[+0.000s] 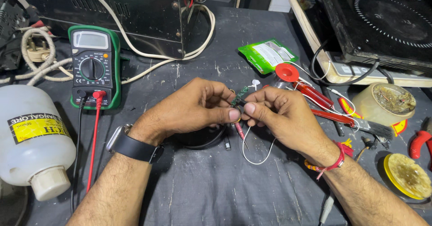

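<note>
My left hand and my right hand meet at the middle of the dark bench, fingertips pinched together on a small green circuit board. A thin white wire loops down from under the hands. A red multimeter probe tip pokes out below my fingers, and I cannot tell which hand holds it. My left wrist wears a black watch. A red thread band circles my right wrist.
A green-cased multimeter with red and black leads stands at the left, a white plastic bottle lies nearer. A green packet, red screwdriver, brush, flux tins and red pliers crowd the right. Metal equipment stands behind.
</note>
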